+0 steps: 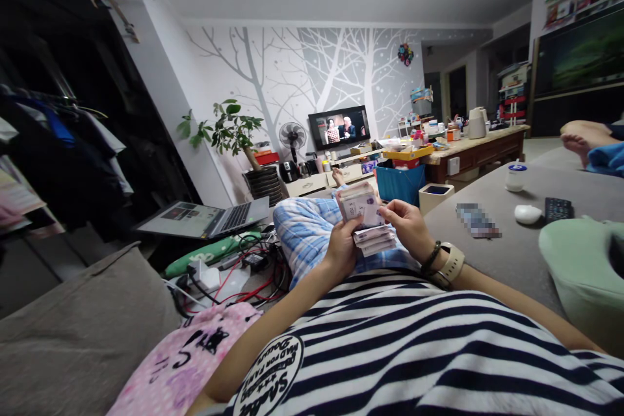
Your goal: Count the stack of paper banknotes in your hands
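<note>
A thick wad of banknotes (359, 207) with pale paper and purple print is upright in front of my striped shirt. My left hand (343, 248) is closed around its lower left, the thumb pressed on the front note. Below the thumb, the lower ends of the notes fan out in several layers. At the right edge of the wad, my right hand (408, 226) pinches a banknote between thumb and fingertips. A pale watch (452, 264) and a dark bracelet are on the right wrist. Blue plaid trousers (305, 227) lie behind the notes.
On the left are an open laptop (205, 218), tangled cables (258, 279) and a pink cloth (195, 357). To the right on the sofa lie a blurred-out phone-like object (478, 220), a white mouse (528, 214), a dark remote (558, 209) and a green neck pillow (580, 266). Another person's foot (575, 146) rests farther right.
</note>
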`<state>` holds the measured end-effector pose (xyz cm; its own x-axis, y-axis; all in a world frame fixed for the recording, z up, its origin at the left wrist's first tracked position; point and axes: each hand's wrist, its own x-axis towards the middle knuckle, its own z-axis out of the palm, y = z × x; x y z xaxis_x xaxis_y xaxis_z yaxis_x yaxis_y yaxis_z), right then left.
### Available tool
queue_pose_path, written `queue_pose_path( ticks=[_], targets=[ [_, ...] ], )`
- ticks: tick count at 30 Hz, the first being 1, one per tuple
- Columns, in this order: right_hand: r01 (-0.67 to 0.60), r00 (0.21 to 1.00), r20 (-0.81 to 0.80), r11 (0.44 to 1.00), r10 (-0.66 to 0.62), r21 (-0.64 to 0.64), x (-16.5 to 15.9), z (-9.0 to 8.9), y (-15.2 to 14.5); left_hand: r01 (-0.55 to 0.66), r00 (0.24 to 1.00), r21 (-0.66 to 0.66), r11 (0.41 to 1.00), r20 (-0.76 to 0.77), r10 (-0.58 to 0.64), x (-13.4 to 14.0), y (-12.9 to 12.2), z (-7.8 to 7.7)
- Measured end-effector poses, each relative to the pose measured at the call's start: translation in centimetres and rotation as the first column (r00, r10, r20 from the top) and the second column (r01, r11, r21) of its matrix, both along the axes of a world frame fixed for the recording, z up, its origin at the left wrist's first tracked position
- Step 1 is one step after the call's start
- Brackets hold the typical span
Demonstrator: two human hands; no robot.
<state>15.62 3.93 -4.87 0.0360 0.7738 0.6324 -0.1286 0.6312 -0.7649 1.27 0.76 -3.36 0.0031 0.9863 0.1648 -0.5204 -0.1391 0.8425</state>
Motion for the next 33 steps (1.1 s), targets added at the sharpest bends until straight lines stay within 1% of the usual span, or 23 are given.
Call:
queue_pose_path(
  ticks=[5, 9, 13, 22, 28, 33],
  targets=[
    [-0.008, 1.000, -0.016, 1.000, 0.008, 0.019, 0.00, 0.08, -0.12, 0.017, 0.998, -0.052, 0.999, 0.063, -0.013, 0.06, 0.38, -0.14],
    [-0.027, 0.999, -0.023, 0.999, 0.028, 0.043, 0.04, 0.09, -0.31, 0.023, 0.995, -0.058, 0.998, 0.099, -0.017, 0.23, 0.41, 0.03],
    [-0.059, 0.998, -0.032, 0.997, 0.061, 0.054, -0.01, 0.03, -0.41, 0.023, 0.995, -0.084, 0.996, 0.094, -0.015, 0.39, 0.24, 0.30],
    [-0.108, 0.992, -0.062, 0.992, 0.112, 0.060, -0.11, 0.02, -0.46, 0.019, 0.995, -0.085, 0.996, 0.098, -0.011, 0.68, -0.05, 0.49],
    [-0.101, 0.993, -0.055, 0.993, 0.104, 0.064, -0.19, 0.07, -0.49, 0.053, 0.994, -0.068, 0.996, 0.102, -0.046, 0.63, -0.02, 0.41],
    [-0.094, 0.994, -0.052, 0.994, 0.097, 0.061, -0.16, 0.21, -0.67, 0.039, 0.996, -0.062, 0.997, 0.079, -0.034, 0.46, 0.19, 0.12]
  ],
)
